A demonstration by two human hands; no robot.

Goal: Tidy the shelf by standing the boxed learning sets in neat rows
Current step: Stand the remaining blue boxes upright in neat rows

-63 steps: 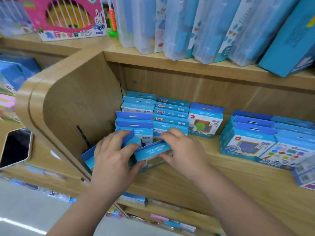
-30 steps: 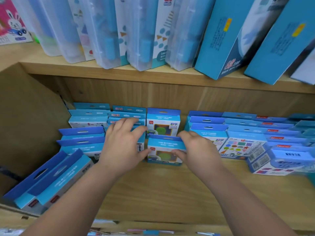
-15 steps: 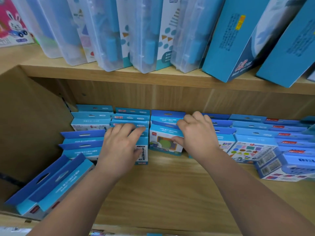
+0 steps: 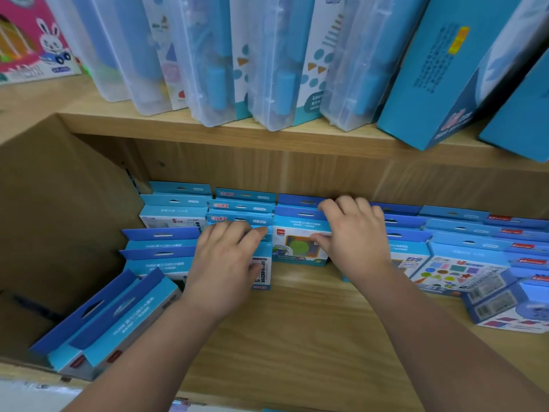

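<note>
Boxed set [image 4: 297, 248] pinched at top by right hand [image 4: 353, 236]; left hand [image 4: 225, 263] flat, pressing neighbouring box [image 4: 263, 273].

A red "deli" logo marks the front box [image 4: 300, 248]; other print blurs.

Matt wood-grain shelf [image 4: 297, 337], glossy cardboard boxes [image 4: 300, 242], translucent plastic cases [image 4: 267, 69]

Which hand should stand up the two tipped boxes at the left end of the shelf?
Left. The left hand only rests on the box with the barcode, nearer the tipped boxes. The right hand is farther away and grips the box with the green circle.
</note>
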